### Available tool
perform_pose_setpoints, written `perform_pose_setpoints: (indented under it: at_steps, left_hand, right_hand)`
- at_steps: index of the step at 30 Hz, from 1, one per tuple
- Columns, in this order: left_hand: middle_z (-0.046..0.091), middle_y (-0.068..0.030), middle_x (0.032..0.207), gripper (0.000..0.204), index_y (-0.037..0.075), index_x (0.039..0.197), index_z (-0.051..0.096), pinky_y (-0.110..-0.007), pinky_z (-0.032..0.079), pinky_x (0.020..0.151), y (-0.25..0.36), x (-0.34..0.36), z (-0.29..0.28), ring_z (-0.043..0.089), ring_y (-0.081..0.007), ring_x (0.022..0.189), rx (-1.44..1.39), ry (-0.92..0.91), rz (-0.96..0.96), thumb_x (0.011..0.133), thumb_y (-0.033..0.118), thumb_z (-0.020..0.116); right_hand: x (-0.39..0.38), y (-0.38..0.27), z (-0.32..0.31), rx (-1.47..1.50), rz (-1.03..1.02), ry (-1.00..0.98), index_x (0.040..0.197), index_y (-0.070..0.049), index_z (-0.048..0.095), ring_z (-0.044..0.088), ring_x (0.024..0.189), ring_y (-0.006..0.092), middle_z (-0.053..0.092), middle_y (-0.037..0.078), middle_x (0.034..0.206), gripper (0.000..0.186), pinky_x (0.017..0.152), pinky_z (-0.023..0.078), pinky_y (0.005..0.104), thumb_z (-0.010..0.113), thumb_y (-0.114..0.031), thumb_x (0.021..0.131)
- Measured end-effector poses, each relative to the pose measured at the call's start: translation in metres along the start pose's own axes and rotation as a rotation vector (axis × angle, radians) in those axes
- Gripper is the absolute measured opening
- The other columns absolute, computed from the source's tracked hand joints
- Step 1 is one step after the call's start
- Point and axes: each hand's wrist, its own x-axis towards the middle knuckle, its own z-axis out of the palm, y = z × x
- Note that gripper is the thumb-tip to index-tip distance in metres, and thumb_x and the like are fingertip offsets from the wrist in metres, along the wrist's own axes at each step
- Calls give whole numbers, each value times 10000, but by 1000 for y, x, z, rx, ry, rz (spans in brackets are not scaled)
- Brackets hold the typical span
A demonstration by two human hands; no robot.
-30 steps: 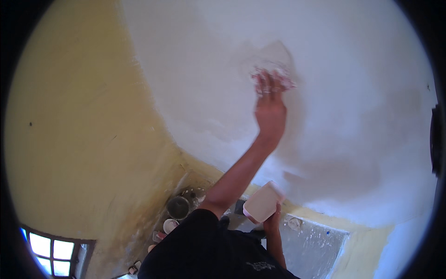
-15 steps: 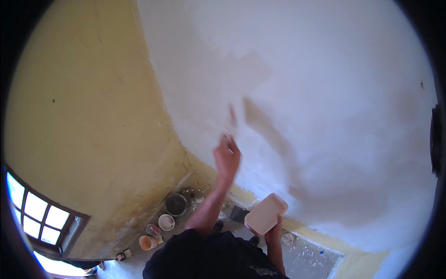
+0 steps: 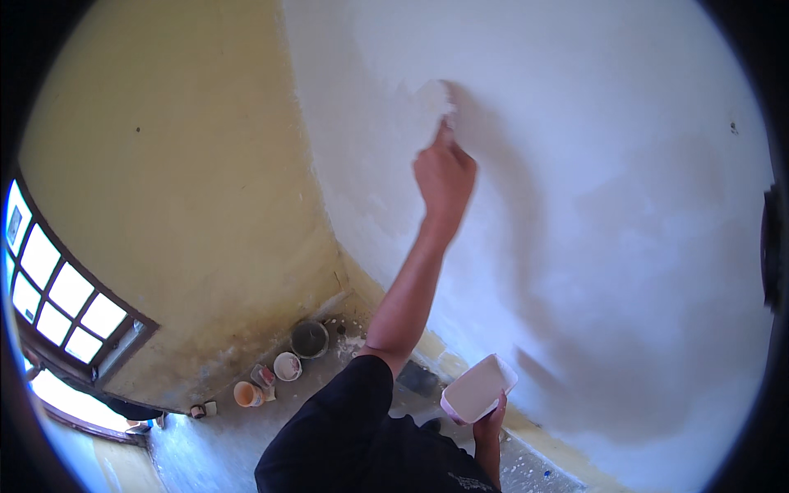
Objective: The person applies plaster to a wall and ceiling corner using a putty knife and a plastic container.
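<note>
Since the frame half a second earlier, the left hand had travelled up the white wall, farther above the pale tub; the tub had tilted, showing more of its inside. Tub taken as landmark.

Left hand: above and left of the tub, fingers closed on a flat, pale-smeared tool. Outline of tool blurred; contact with the wall could not be confirmed. Right hand: clamped on the tub at its lower right side, rim turned partly toward the wall. Hands well apart, a wide gap between left forearm and tub.

Edges: the corner with the yellow wall ran up, left of the tub and beyond the left forearm; the white coat's lower border passed close behind the tub. Open room: white surface stretched on both sides of the tool, wider toward the upper right of the tub.

On the floor, left of the tub: dark slab nearest, then dark bucket, white bucket and orange pot, farthest out.
</note>
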Motion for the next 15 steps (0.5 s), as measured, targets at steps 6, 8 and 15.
perform_pose_setpoints:
  at_steps: [6,8,15]
  left_hand:
    - [659,-253,851,322,-36,1174,609,-375,529,650,25,-78,-29,679,-371,748,-129,-170,208,865,-54,522]
    - [666,-238,846,314,-37,1169,612,-348,527,620,4,-89,-48,707,-308,734,-230,-303,89,867,-68,530]
    - [625,-245,1161,444,-45,1297,523,-361,565,741,-56,-30,-6,663,-348,994,97,38,31,854,-72,523]
  right_hand:
    - [-2,-8,-4,29,31,33,1381,-41,376,489,1243,264,500,118,1325,523,1047,394,421,383,-404,1004]
    - [-3,-10,-11,26,18,75,1369,-45,399,517,1208,266,529,115,1293,526,1028,411,421,394,-412,993]
    - [-11,-11,-12,46,11,35,1368,-45,396,514,1213,273,530,121,1291,509,1028,413,425,379,-391,996]
